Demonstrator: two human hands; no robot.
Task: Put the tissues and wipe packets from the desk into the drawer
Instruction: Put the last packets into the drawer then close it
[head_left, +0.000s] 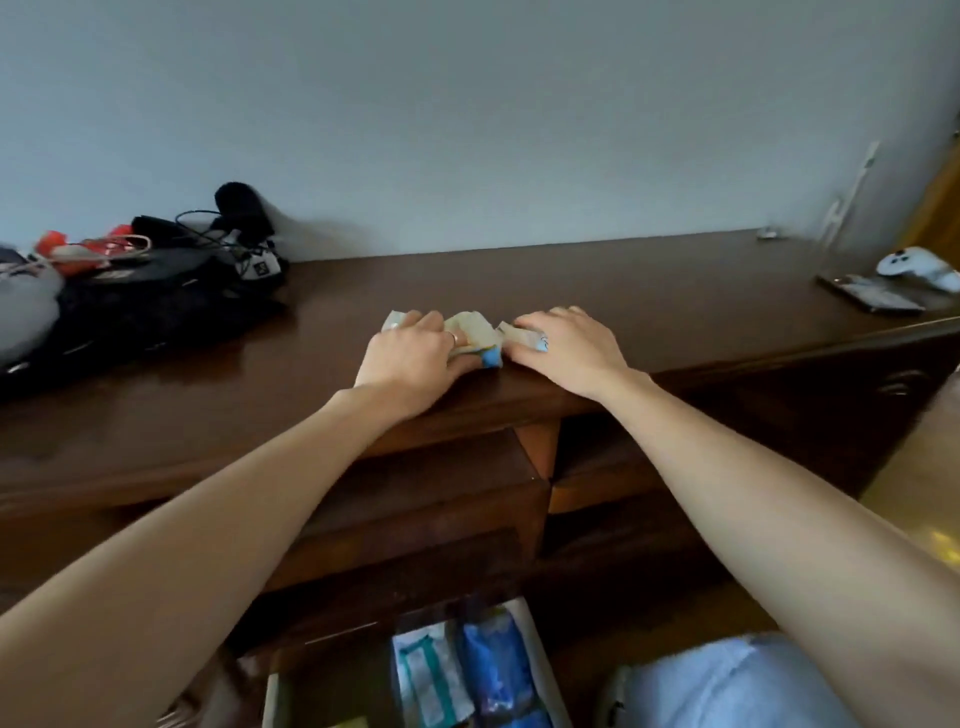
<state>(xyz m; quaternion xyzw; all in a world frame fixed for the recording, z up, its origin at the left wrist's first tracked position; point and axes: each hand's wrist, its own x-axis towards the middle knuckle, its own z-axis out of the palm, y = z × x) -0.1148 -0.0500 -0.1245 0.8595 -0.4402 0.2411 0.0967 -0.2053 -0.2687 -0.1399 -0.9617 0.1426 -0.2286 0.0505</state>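
Left hand (410, 353) and right hand (566, 345) both clutched crumpled pale tissue-and-wipe packets (475, 338) on dark glossy wooden desk (649, 296).

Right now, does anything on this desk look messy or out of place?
Mostly the far-left corner: a tangle of cables heaped on dark bags. Both hands, left hand and right hand, cover small packets near the desk front edge. Nothing looks spilled or broken.

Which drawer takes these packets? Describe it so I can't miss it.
Start at the dark wooden desk and drop straight below its front edge, between the forearms. The open drawer is nearest the camera, and unlike the closed dark drawer fronts above, it shows teal and blue packets inside.
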